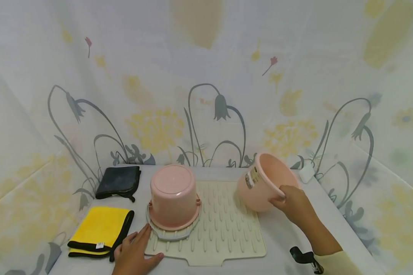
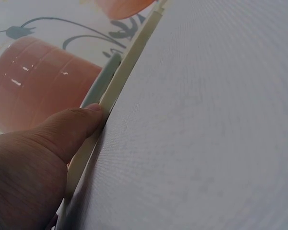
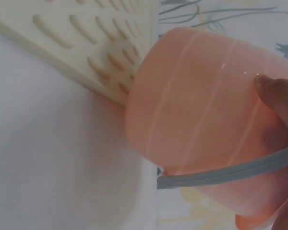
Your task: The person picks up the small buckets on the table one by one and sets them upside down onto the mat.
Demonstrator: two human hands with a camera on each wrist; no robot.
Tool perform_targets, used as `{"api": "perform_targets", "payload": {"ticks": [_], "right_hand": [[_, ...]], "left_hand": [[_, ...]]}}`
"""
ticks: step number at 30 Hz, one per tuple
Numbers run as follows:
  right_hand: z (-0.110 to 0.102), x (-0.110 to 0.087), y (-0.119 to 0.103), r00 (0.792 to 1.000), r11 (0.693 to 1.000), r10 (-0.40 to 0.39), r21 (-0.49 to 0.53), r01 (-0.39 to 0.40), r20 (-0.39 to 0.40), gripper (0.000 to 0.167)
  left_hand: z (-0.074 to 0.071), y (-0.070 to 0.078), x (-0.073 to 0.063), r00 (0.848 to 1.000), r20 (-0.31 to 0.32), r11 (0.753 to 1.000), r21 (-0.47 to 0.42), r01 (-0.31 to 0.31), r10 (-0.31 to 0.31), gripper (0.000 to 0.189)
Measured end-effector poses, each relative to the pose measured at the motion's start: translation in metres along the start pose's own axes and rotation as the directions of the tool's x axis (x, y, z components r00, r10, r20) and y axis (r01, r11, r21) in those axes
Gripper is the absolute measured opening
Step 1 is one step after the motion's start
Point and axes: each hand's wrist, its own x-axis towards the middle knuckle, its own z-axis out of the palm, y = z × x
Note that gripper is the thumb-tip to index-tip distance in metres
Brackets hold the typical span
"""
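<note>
A pink bucket [image 1: 251, 196] tilts over the right edge of a cream ribbed draining mat [image 1: 227, 229], its mouth facing up and right. My right hand [image 1: 292, 204] grips its rim, thumb outside; in the right wrist view its grey handle [image 3: 221, 176] hangs beside the hand. A second pink bucket [image 1: 173, 194] stands upside down on the mat's left part, its grey handle [image 1: 173, 236] lying around the rim at the front. My left hand [image 1: 135, 250] rests at the mat's front left corner, fingers extended; its thumb [image 2: 81, 122] touches the mat's edge in the left wrist view.
A folded yellow cloth [image 1: 99, 227] with black edging lies left of the mat. Behind it is a folded dark cloth [image 1: 118, 182]. A small white object [image 1: 307, 173] sits at the back right of the white table [image 1: 289, 244], before a flower-printed curtain [image 1: 158, 68].
</note>
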Motion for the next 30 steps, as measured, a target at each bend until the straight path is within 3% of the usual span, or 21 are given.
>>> {"api": "perform_targets", "payload": {"ticks": [9, 14, 18, 24, 30], "right_hand": [[0.012, -0.019, -0.015, 0.994, 0.990, 0.110, 0.089, -0.109, -0.002, 0.040], [0.016, -0.027, -0.022, 0.977, 0.966, 0.212, 0.151, -0.211, 0.006, 0.044], [0.018, -0.035, -0.029, 0.948, 0.921, 0.316, 0.228, -0.315, 0.034, 0.048], [0.023, -0.045, -0.036, 0.908, 0.850, 0.406, 0.324, -0.416, 0.101, 0.086], [0.033, -0.052, -0.040, 0.869, 0.774, 0.483, 0.411, -0.482, 0.109, 0.088]], "left_hand": [[0.002, 0.000, 0.002, 1.000, 0.011, 1.000, -0.004, -0.005, 0.005, 0.129], [0.002, -0.003, 0.003, 1.000, 0.018, 1.000, -0.009, -0.011, 0.011, 0.130], [0.000, -0.001, 0.002, 1.000, 0.024, 1.000, -0.013, -0.007, 0.008, 0.130], [-0.002, 0.000, 0.001, 0.999, 0.032, 1.000, -0.017, -0.005, 0.006, 0.130], [-0.003, 0.001, 0.002, 0.999, 0.040, 1.000, -0.016, 0.003, -0.002, 0.130]]}}
